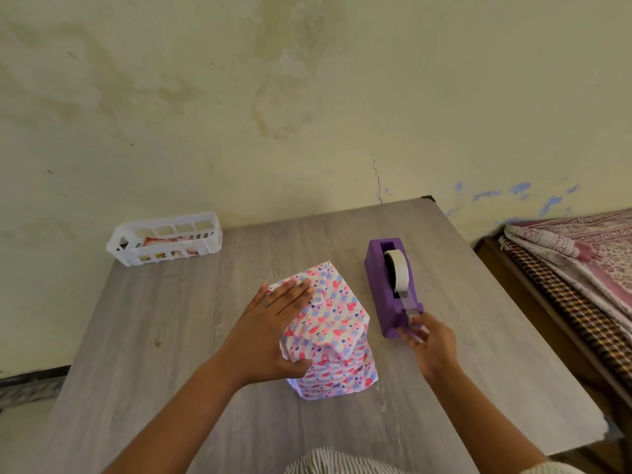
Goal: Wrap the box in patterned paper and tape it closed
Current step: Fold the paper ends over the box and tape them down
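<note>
Box (333,331) sitting mid-table, already bundled in pink-and-blue heart paper (338,302), pretty crumpled along the top. Left hand (270,331) laid flat on its 9 o'clock side, fingers straight, thumb tucked against the near fold, ring on one finger. At 3 o'clock, just beside it, purple tape dispenser (390,289) with a white roll. Right hand (427,340) at the dispenser's near end, fingertips pinching the tape strip (408,307) coming off the cutter. Way out at 10 o'clock, white slotted basket (164,238) on the grey wood table (171,336). Folded blankets (588,254) off at 2 o'clock.
</note>
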